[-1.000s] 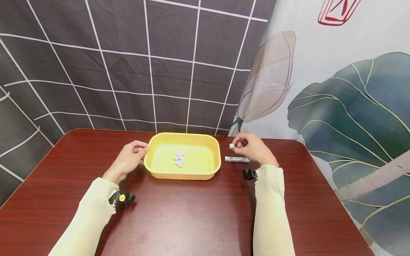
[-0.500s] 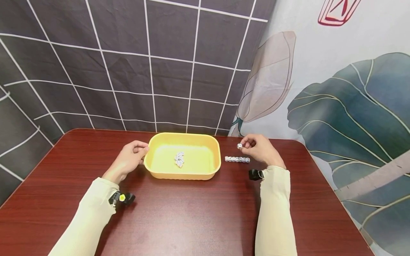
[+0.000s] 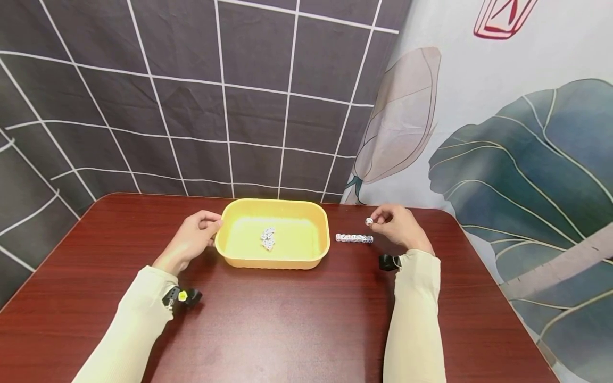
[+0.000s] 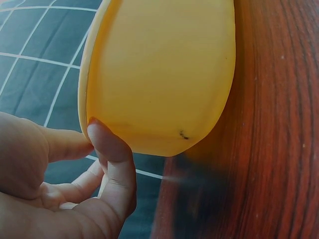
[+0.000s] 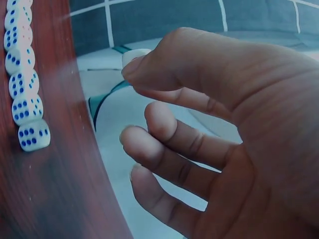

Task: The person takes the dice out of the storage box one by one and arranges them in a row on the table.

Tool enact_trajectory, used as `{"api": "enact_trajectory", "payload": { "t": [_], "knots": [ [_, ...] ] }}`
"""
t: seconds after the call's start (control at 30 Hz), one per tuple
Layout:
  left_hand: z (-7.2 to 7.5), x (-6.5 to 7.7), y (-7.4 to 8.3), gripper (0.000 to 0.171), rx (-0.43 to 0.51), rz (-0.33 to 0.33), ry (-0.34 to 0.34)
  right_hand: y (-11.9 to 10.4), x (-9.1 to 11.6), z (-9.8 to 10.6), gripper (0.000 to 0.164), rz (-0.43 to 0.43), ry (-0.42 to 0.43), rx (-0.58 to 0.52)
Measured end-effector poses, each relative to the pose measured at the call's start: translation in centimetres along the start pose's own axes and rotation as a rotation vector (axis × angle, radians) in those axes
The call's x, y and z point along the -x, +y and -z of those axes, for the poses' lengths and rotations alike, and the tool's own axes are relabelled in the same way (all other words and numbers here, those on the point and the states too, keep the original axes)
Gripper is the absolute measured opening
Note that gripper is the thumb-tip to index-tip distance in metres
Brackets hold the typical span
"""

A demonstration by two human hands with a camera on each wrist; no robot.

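Closest to me are the person's two pale sleeves (image 3: 414, 319), reaching over the dark red table (image 3: 268, 330). Past them sits the yellow tray (image 3: 275, 264), its left end pinched at the rim between thumb and fingers of the left hand (image 3: 193, 238). A small heap of dice (image 3: 268, 239) lies inside it. Right of the tray, well clear of its wall, a row of dice (image 3: 354, 239) runs straight along the tabletop. Just beyond the row's right end, the right hand (image 3: 399, 226) pinches a single die (image 3: 369, 221) at its fingertips, the other fingers loosely bent. Farthest off hang a dark gridded cloth (image 3: 258, 122) and a pale leaf-printed one

I'd say the held die could slip, being small and gripped only at the tips; a low knuckle might knock the row crooked, and a tug on the rim would scatter the heap

Counting up: two hands, one tray, one die held, at least seven in the row, the heap too jumbled to number
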State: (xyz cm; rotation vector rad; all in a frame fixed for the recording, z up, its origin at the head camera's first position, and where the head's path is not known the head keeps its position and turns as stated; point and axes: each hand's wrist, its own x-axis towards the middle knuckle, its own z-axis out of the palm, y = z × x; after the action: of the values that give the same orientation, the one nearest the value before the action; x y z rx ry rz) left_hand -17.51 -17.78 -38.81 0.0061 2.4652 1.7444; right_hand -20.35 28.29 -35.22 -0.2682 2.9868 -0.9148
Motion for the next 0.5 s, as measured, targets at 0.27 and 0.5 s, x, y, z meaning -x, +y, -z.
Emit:
{"api": "enact_trajectory", "payload": {
  "t": [0.27,0.5],
  "knots": [
    [0.0,-0.1,0.0,0.036,0.015,-0.004,0.001,1.0,0.5,0.2,0.008,-0.046,-0.012,0.025],
    [0.0,-0.1,-0.1,0.037,0.011,0.001,0.0,1.7,0.7,0.1,0.01,-0.089,-0.037,0.038]
  ]
}}
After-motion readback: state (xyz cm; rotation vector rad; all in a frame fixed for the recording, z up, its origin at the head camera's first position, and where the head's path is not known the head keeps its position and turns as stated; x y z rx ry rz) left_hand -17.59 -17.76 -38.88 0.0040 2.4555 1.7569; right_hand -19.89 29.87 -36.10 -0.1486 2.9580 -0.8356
